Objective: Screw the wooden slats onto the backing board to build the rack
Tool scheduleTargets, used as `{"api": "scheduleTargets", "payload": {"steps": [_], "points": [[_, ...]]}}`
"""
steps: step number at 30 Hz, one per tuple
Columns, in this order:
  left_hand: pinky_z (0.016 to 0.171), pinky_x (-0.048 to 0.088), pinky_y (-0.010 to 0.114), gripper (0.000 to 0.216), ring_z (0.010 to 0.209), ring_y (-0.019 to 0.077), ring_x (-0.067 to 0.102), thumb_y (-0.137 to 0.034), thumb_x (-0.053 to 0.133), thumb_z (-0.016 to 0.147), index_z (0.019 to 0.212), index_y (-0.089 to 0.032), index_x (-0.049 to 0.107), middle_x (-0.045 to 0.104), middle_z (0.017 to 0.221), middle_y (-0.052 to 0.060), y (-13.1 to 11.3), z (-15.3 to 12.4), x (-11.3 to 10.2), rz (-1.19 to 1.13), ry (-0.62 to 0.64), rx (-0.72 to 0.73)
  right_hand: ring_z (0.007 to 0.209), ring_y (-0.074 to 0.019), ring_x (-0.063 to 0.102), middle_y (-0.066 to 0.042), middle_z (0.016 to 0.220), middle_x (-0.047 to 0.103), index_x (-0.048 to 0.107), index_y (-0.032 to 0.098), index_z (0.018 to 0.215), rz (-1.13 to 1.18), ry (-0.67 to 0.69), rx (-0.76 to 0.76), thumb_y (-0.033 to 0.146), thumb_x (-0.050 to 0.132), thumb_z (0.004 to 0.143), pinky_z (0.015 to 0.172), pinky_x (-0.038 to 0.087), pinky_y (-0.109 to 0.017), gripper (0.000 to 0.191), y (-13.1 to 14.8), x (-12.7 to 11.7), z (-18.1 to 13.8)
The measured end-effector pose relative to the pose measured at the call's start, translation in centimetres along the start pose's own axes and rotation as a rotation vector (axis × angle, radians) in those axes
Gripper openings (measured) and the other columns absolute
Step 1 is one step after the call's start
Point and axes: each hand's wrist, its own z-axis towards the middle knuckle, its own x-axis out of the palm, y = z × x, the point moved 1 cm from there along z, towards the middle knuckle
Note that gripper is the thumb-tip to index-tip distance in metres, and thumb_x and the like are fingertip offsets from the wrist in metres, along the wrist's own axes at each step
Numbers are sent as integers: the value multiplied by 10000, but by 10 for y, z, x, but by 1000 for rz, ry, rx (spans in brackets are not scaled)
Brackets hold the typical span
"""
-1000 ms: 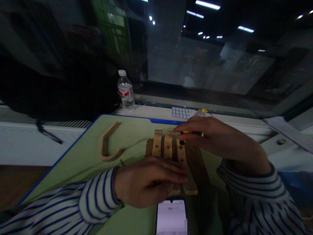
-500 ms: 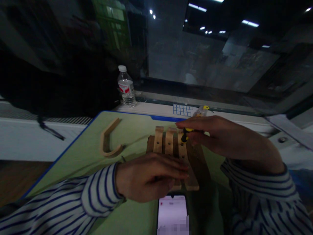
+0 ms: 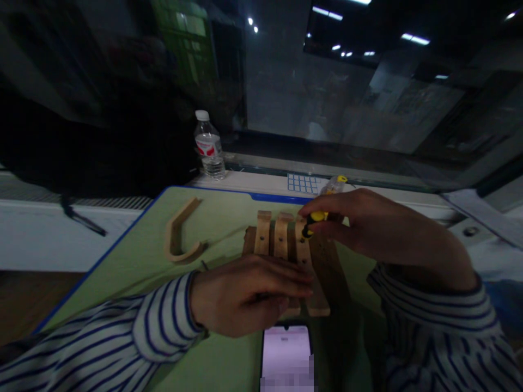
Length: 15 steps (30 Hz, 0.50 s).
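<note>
Three curved wooden hooks lie side by side on a dark brown wooden board [image 3: 333, 267]: a left hook [image 3: 262, 231], a middle hook [image 3: 281, 235] and a right hook [image 3: 319, 296], each with a screw or hole showing. My left hand [image 3: 249, 294] rests palm down across them, fingers stretched out, covering their middle parts. At the right hook's upper part, my right hand [image 3: 359, 223] grips a short yellow-and-black screwdriver [image 3: 316, 218] between thumb and fingers. Its black end points down at the upper screw; the tip itself is too dark to make out.
A loose wooden hook [image 3: 175, 237] lies on the green tabletop [image 3: 229, 218] at the left. Close to me is a phone [image 3: 286, 354]. Behind the table, a water bottle [image 3: 210, 147] and a clear yellow-capped container [image 3: 335, 185] stand on the window sill.
My right hand's fingers have shifted around the screwdriver, and more of its yellow handle shows. My left hand stays on the hooks. The whole view has moved slightly.
</note>
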Motion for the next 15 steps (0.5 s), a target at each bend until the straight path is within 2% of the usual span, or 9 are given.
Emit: {"api": "scheduleTargets", "payload": {"steps": [9, 15], "points": [[1058, 426, 323, 329, 1211, 195, 546, -117, 442, 899, 1171, -27, 605, 618, 1228, 176, -5, 2, -2, 23, -9, 11, 843, -173, 615, -3, 922, 680, 609, 255, 1040, -77, 23, 127, 315, 516, 888, 741, 426, -298, 188, -3, 0, 0], [1050, 431, 331, 337, 1217, 191, 540, -121, 433, 901, 1190, -65, 597, 607, 1250, 161, -4, 2, -1, 10, 5, -10, 777, -183, 581, -25, 850, 636, 605, 239, 989, -121, 42, 150, 420, 518, 878, 653, 391, -289, 229, -5, 0, 2]]}}
